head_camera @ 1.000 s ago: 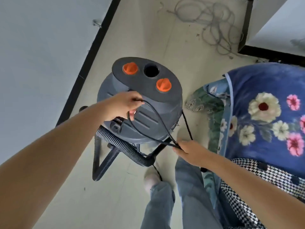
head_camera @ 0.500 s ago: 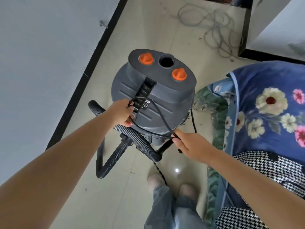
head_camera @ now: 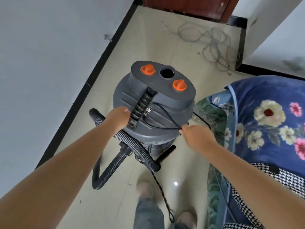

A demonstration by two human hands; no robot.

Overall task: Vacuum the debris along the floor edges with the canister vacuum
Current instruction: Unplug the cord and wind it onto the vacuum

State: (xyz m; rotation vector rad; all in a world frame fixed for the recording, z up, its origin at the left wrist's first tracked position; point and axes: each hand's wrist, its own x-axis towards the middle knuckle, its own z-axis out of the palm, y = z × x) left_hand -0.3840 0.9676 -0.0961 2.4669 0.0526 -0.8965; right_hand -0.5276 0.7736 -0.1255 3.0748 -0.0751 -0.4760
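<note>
down nearest the camera, two shoes (head_camera: 145, 190) and grey trouser legs (head_camera: 148, 215) stand on the tiled floor (head_camera: 69, 187), with a thin black power cord (head_camera: 162, 192) trailing down between them. just beyond, the ribbed black hose (head_camera: 137, 147) loops over the floor on the near left side of the canister vacuum (head_camera: 158, 113) and crosses its near base. the left hand (head_camera: 118, 119) rests against the near left side of the vacuum's dark grey lid, beside the ribbed carry handle (head_camera: 142, 104); its fingers curl, but whether they grasp anything i cannot tell. the right hand (head_camera: 195, 134) pinches the power cord at the lid's near right rim, and from there the cord loops across the lid toward the handle. the vacuum stands upright on the floor, between the black skirting (head_camera: 92, 76) of the left wall and a floral blue blanket (head_camera: 267, 116) at the right. on its top sit two orange knobs (head_camera: 147, 70) with an open round port (head_camera: 167, 73) between them. farther off, a tangle of grey cable (head_camera: 212, 38) lies on the floor near a dark red door (head_camera: 189, 5).
</note>
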